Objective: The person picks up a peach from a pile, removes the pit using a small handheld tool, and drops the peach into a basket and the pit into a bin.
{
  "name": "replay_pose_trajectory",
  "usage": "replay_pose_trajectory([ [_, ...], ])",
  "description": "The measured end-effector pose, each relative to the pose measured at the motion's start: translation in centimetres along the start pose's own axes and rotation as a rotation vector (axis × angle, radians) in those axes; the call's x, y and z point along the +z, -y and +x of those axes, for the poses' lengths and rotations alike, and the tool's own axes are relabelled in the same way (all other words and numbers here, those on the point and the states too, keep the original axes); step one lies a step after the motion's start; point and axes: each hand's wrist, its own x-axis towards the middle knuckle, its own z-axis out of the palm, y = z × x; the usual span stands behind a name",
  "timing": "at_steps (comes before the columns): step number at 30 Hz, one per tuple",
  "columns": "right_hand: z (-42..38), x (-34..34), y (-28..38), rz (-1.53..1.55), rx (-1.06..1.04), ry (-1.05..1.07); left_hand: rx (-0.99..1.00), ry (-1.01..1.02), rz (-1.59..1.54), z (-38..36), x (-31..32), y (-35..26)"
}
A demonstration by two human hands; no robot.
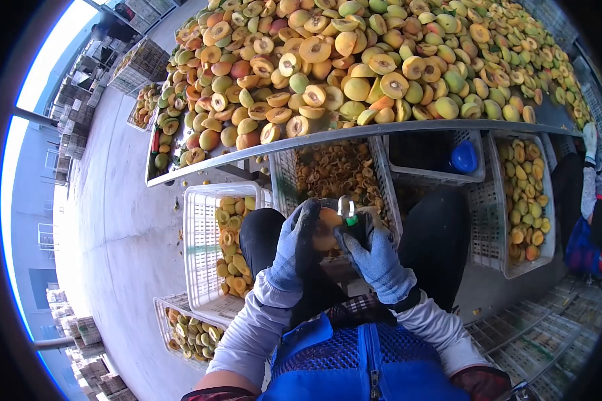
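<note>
My left hand [293, 244], in a blue and dark glove, is wrapped round an orange-yellow fruit [326, 229] above my lap. Close beside it, my right hand [374, 254] grips a small tool [350, 218] with a green part and a pale, forked-looking tip pointing up. The tool's tip is at the right side of the fruit. Beyond both hands is a white crate [385, 194] of brown, scooped-looking fruit pieces [338, 170]. Gloved fingers hide part of the fruit and most of the tool's handle.
A metal-edged table [354, 131] bears a large heap of halved fruit [354, 60]. White crates of fruit stand at left [201, 250] and right [478, 220]. One crate holds a blue object [463, 157]. At far right, a co-worker's gloved hand [589, 140] touches the table edge.
</note>
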Motion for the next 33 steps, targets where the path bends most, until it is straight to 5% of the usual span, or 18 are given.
replay_pose_trajectory([
  [2,-0.8,-0.1,0.2,-0.071,-0.095,-0.005,0.191,-0.130,0.229,-0.5,0.7,0.3],
  [3,-1.3,-0.3,1.1,-0.295,-0.090,0.091,0.540,-0.125,0.518,-0.5,0.6,0.6],
  [5,-1.7,-0.2,1.2,-0.573,-0.125,0.181,0.601,-0.158,0.576,-1.3,1.3,0.2],
  [10,-2.5,-0.7,1.3,-0.602,-0.162,0.239,0.752,-0.195,0.648,-2.6,1.9,-0.6],
  [14,-3.5,-0.6,0.7,-0.530,-0.085,0.278,0.605,-0.136,0.398,-3.3,2.8,-0.6],
  [16,-4.3,0.0,0.2,-0.501,-0.098,0.220,0.368,-0.225,0.141,-3.8,3.8,-0.4],
  [19,-4.8,0.5,-0.1,-0.437,-0.084,0.140,0.356,-0.303,-0.031,-3.9,4.5,0.1],
  [20,-4.8,0.5,-0.2,-0.402,-0.060,0.120,0.353,-0.298,-0.031,-3.8,4.6,0.0],
  [22,-5.1,0.3,-0.2,-0.414,-0.153,0.087,0.541,-0.327,0.528,-3.7,4.4,-0.6],
  [23,-5.0,0.2,-0.1,-0.422,-0.251,0.052,0.544,-0.331,0.531,-3.6,4.5,-0.6],
  [25,-4.8,-0.1,0.2,-0.422,-0.172,0.121,0.394,-0.296,0.029,-3.7,4.8,-0.3],
  [32,-5.7,0.5,0.3,-0.106,0.073,0.239,0.458,-0.318,0.170,-3.5,4.4,0.0],
  [33,-5.6,0.5,0.1,-0.104,0.076,0.244,0.337,-0.214,0.104,-3.3,3.8,0.0],
])
